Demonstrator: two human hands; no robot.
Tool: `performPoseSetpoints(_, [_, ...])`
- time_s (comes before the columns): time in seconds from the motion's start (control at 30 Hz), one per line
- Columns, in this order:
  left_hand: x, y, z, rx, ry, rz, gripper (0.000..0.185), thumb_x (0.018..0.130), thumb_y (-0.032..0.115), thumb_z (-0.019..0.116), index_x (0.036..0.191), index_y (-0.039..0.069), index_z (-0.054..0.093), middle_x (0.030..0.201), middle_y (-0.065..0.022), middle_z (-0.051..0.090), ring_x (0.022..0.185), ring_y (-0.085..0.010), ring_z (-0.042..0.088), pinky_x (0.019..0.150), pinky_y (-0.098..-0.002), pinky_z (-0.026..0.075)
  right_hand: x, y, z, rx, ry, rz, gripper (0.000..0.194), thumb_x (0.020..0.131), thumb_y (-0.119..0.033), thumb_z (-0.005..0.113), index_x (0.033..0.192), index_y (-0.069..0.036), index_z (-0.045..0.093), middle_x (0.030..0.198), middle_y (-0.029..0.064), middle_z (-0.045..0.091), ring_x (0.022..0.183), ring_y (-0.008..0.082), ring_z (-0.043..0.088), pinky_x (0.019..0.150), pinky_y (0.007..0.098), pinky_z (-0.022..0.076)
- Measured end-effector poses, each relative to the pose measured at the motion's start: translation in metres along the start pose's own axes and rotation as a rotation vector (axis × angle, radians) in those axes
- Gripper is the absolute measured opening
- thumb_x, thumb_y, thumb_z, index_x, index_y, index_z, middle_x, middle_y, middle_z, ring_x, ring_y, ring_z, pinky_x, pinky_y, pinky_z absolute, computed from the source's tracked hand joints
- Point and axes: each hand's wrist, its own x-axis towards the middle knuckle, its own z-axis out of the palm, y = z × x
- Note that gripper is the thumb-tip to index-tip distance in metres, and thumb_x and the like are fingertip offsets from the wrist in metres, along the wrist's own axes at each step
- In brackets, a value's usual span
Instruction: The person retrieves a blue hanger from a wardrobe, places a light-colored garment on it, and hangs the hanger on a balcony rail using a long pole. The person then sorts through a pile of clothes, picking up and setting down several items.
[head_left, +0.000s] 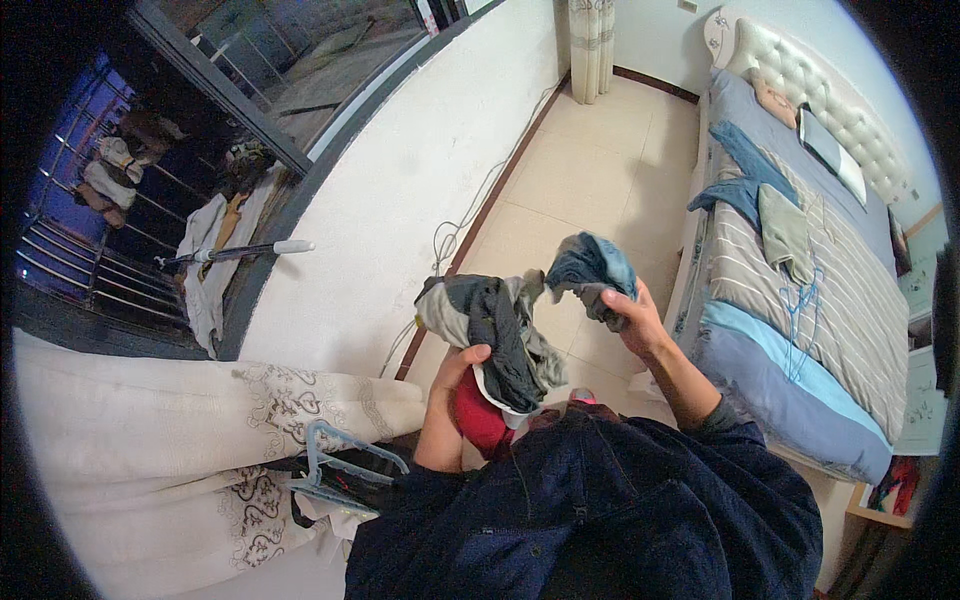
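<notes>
My left hand (459, 369) grips a bundle of crumpled dark grey and light grey cloth (499, 326) in front of my body. Beneath that bundle, close to my left forearm, is a red item with a white edge (480, 412); whether it is cloth or something stiff I cannot tell. Held up to the right, a bunched blue and dark grey cloth (592, 270) hangs from my right hand (636, 319), thumb on top. The two bunches are side by side above the floor, nearly touching.
To the right is a bed (817, 345) with blue jeans (750, 180), a grey-green cloth (784, 225) and blue hangers (802, 307). A pole (255, 251) juts from the window at left, above a curtain (187, 405) and a grey-blue rack (352, 442). Cables (450, 240) run along the wall.
</notes>
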Motion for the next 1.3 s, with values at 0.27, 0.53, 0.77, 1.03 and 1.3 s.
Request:
performPoseSetpoints(0.27, [0.049,-0.048,-0.029,0.357,0.277,0.015,0.053,0.070,0.021,0.068,0.114,-0.001,0.048,0.110,-0.0081,0.054,0.096,-0.0189,0.052,0.086,-0.0317,0.041,-0.009,-0.004,-0.017,-0.478,-0.450,0.270,0.038,0.064,-0.007,0.061,0.101,-0.001,0.051,0.077,0.0028,0.053,0.071,0.0124,0.050,0.063,0.0266,0.0426])
performPoseSetpoints(0.53, [0.036,-0.040,-0.014,0.104,0.006,-0.041,0.064,0.066,0.023,0.067,0.120,0.000,0.041,0.113,-0.0118,0.051,0.102,-0.0245,0.051,0.090,-0.0359,0.041,-0.016,0.023,-0.007,-0.956,-0.199,-0.001,0.058,0.071,-0.035,0.069,0.110,0.003,0.049,0.103,0.0164,0.053,0.098,0.0239,0.051,0.085,0.0340,0.0409])
performPoseSetpoints(0.77, [0.013,-0.019,-0.008,0.221,-0.077,-0.075,0.077,0.056,0.019,0.071,0.123,0.001,0.038,0.118,-0.0107,0.048,0.105,-0.0245,0.048,0.091,-0.0335,0.039,0.005,0.032,-0.041,-0.309,0.311,0.198,0.022,0.081,-0.019,0.055,0.083,0.003,0.060,0.071,0.0037,0.059,0.058,0.0089,0.052,0.050,0.0243,0.0410])
performPoseSetpoints(1.03, [0.009,0.000,-0.024,0.715,-0.073,-0.096,0.072,0.054,0.015,0.078,0.116,0.000,0.045,0.112,-0.0067,0.053,0.102,-0.0170,0.049,0.090,-0.0293,0.038,0.027,-0.024,-0.084,-1.664,0.243,-0.035,0.028,0.085,-0.027,0.051,0.083,0.000,0.060,0.081,0.0140,0.062,0.060,0.0240,0.060,0.056,0.0310,0.0474])
performPoseSetpoints(1.3, [0.008,-0.005,-0.030,1.285,-0.230,0.082,0.100,0.046,0.025,0.076,0.130,0.002,0.028,0.122,-0.0154,0.046,0.112,-0.0277,0.044,0.097,-0.0325,0.032,0.038,-0.022,-0.114,-0.731,0.292,0.102,0.023,0.083,-0.017,0.056,0.098,0.001,0.058,0.080,0.0009,0.059,0.070,0.0078,0.052,0.063,0.0206,0.0417])
